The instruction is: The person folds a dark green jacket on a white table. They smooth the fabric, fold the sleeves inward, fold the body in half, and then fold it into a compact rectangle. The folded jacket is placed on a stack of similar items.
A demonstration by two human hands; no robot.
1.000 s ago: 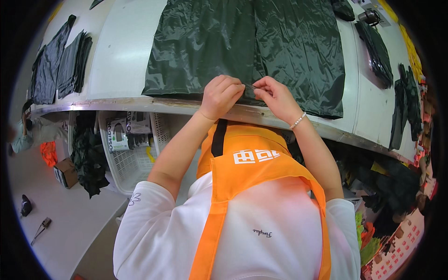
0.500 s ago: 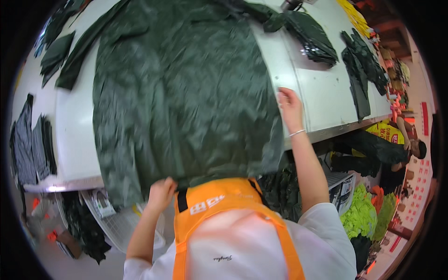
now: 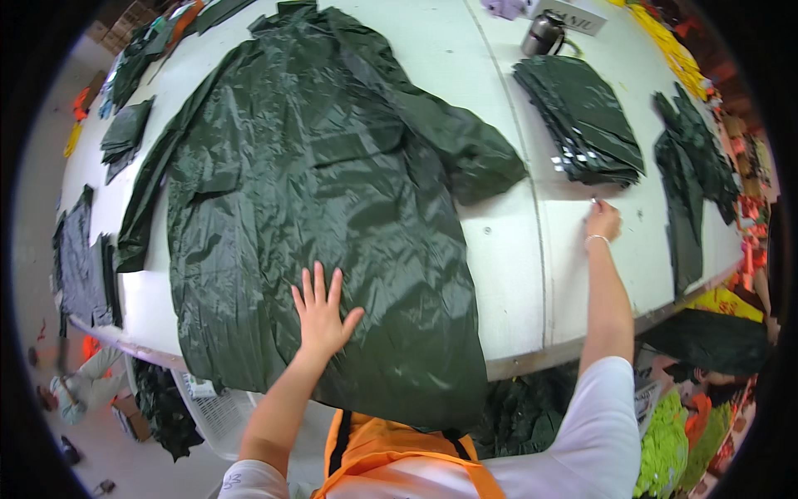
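A dark green coat (image 3: pixel 332 200) is spread on the white counter (image 3: pixel 507 283), from the top left to the bottom middle of the frame. Its collar (image 3: pixel 278 23) is placed near the top, and its bottom edge (image 3: pixel 407 412) is hung over the near side. The left hand (image 3: pixel 322 320) is laid on the lower part of the coat, with fingers spread and nothing gripped. The right hand (image 3: pixel 603 220) is held at the right, fingers curled, just below a stack (image 3: pixel 582 121) of folded dark green clothes. A small bright thing (image 3: pixel 594 200) is seen at its fingertips, but whether it is gripped cannot be told. A metal jug (image 3: pixel 543 35) is set just above the stack. It seems that the coat is being made flat. For the next move, both hands would likely be needed on the coat, so that creases can be smoothed and the bent sleeve (image 3: pixel 478 154) tucked in.
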